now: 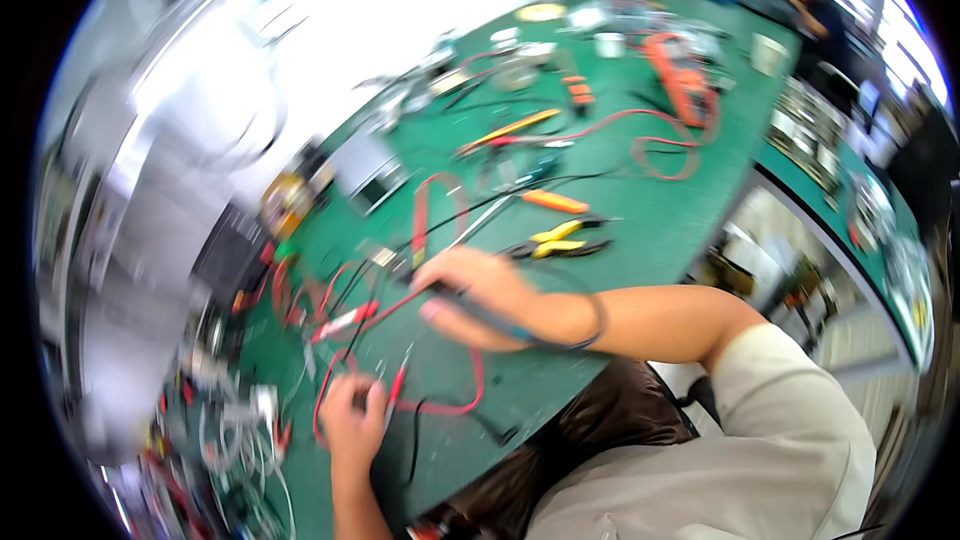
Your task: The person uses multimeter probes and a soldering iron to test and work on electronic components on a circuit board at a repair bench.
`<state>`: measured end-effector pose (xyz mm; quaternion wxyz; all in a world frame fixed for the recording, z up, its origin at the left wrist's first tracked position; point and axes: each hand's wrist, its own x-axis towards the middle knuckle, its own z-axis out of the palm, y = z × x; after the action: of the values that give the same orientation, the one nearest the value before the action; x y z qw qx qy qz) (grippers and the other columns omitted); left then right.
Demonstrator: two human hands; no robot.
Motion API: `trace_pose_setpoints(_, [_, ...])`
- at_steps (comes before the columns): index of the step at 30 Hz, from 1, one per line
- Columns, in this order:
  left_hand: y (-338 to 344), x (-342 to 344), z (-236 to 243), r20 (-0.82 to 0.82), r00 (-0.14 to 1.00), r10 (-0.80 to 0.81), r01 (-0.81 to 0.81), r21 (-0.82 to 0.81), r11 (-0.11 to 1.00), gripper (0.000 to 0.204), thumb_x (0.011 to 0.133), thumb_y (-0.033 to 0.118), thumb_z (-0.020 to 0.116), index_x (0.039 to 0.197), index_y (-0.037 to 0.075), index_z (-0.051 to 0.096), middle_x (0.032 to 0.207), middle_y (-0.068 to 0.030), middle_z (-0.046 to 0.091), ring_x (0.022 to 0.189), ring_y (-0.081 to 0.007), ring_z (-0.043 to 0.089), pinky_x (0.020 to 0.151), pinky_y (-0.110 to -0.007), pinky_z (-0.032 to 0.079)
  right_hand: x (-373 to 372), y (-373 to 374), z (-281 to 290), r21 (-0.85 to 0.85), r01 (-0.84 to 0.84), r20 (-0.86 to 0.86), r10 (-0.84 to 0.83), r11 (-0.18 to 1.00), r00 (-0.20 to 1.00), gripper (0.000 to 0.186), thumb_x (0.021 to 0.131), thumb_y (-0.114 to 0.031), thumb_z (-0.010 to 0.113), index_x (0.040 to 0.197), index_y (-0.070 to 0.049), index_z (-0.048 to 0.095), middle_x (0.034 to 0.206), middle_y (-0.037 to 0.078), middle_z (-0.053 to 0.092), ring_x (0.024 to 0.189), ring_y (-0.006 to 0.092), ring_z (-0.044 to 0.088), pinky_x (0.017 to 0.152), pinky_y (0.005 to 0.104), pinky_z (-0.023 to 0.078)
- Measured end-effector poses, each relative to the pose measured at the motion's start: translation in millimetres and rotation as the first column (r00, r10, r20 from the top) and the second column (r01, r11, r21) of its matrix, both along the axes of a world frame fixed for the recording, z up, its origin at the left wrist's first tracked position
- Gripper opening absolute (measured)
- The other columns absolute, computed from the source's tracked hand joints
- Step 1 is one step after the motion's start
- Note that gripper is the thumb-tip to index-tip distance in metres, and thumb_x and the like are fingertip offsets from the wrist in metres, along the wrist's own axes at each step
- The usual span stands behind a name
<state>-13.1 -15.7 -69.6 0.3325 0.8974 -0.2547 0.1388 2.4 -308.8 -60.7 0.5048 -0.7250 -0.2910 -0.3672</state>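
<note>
My right hand (pixel 485 295) is closed around a dark cable (pixel 485 315), which runs across the palm and loops over the wrist. Beyond the fingertips is a small pale metallic piece (pixel 380 256), perhaps the cable's plug; blur hides the join. Lower left, my left hand (pixel 355 420) has its fingers curled above the green bench, and what they hold, if anything, cannot be made out. Just right of it lies a red test probe (pixel 398 380) with a metal tip. A red-and-white probe (pixel 347 322) and a red lead (pixel 478 380) lie between the hands.
Yellow-black pliers (pixel 560 240), an orange handle (pixel 554 202) and a teal-handled screwdriver (pixel 540 170) lie beyond my right hand. An orange multimeter (pixel 680 80) stands farther back. Grey box (pixel 368 172) and tangled white cables (pixel 240 440) are leftward. Another person (pixel 815 20) sits far right.
</note>
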Motion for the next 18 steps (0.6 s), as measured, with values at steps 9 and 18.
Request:
trace_pose_setpoints(9, [14.1,4.2,-3.5,-0.111,0.987,-0.12,0.115,-0.05,0.992,0.017,0.091,0.018,0.071,0.09,0.002,0.067,0.078,-0.0086,0.068,0.076,-0.0222,0.065,0.069,-0.035,0.051,-16.6,-1.4,-10.2,0.134,-0.094,-0.232,0.123,0.987,0.965,0.024,0.093,-0.002,0.063,0.115,0.0,0.056,0.096,0.006,0.058,0.081,0.0105,0.054,0.072,0.0241,0.045])
trace_pose_setpoints(18, [6.0,6.1,-9.3,-0.264,0.942,-0.205,0.114,-0.322,0.94,0.019,0.096,0.018,0.064,0.103,0.001,0.064,0.08,-0.0093,0.068,0.072,-0.0184,0.065,0.069,-0.033,0.051,-13.2,-9.0,-11.5,0.082,-0.126,-0.212,0.141,0.989,0.967,0.022,0.099,-0.004,0.055,0.12,0.0,0.049,0.09,0.007,0.056,0.081,0.0112,0.052,0.073,0.0251,0.042])
